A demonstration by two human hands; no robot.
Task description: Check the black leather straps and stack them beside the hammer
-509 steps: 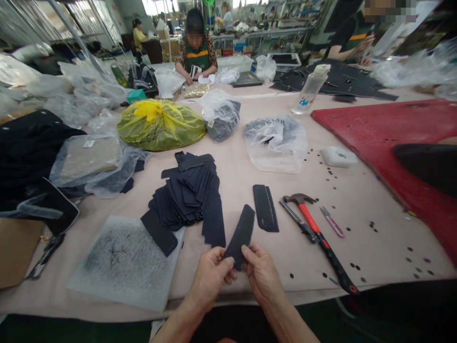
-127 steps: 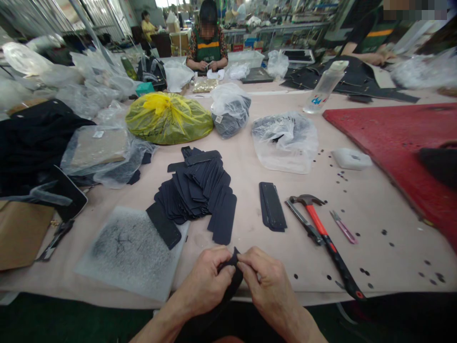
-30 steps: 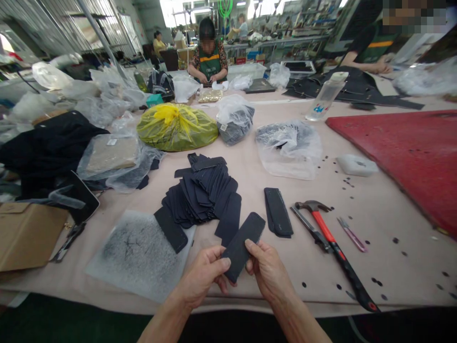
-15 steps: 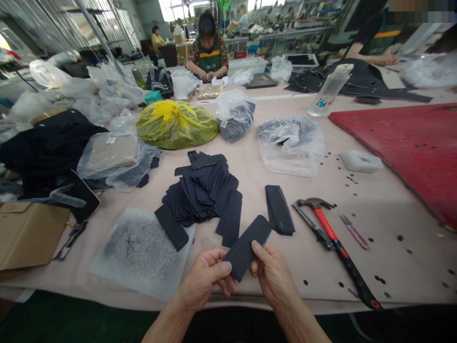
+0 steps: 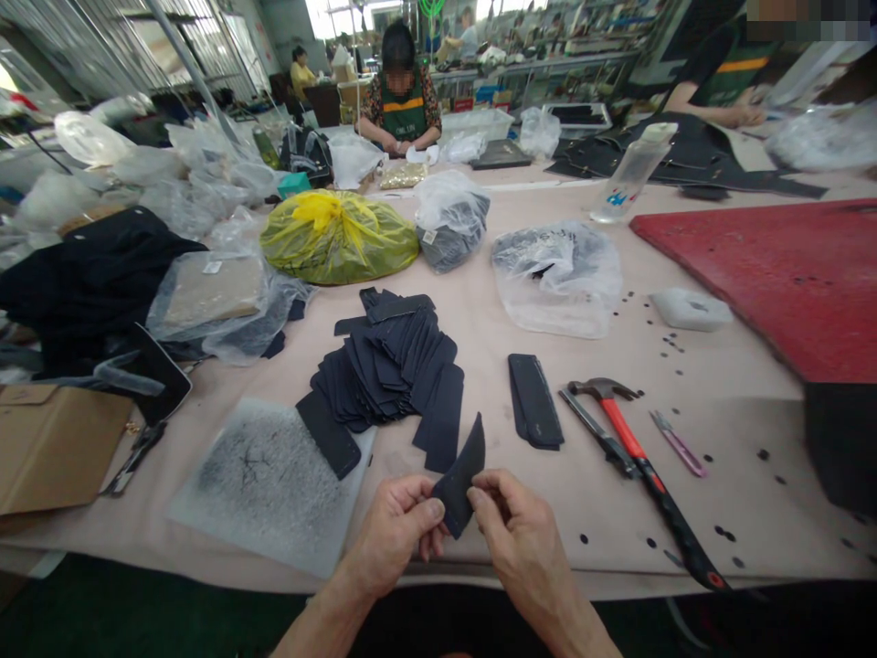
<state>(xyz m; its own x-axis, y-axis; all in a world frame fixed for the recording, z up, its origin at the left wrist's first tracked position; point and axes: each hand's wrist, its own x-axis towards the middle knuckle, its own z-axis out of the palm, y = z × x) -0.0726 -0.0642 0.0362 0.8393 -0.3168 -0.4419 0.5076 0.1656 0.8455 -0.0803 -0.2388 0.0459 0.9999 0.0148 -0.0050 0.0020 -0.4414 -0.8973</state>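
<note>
A dark fabric strip (image 5: pixel 461 475) stands tilted up between my two hands near the table's front edge. My left hand (image 5: pixel 396 530) pinches its lower left edge with thumb and fingers. My right hand (image 5: pixel 515 530) pinches its lower right edge. Beyond them lies a fanned pile of dark fabric pieces (image 5: pixel 390 366). A small stack of dark strips (image 5: pixel 533 413) lies to the right of that pile.
A red-handled hammer (image 5: pixel 634 452), a metal tool and small pink snips (image 5: pixel 677 443) lie at right. A scuffed translucent pad (image 5: pixel 264 480) lies at left. Farther back are a yellow bag (image 5: pixel 335 238), clear bags, a red board (image 5: pixel 774 274). Other people work at the far end.
The strip lay flat and long in my hands half a second ago; now it is turned edge-on and tilted up. A dark object has come into view at the right edge.
</note>
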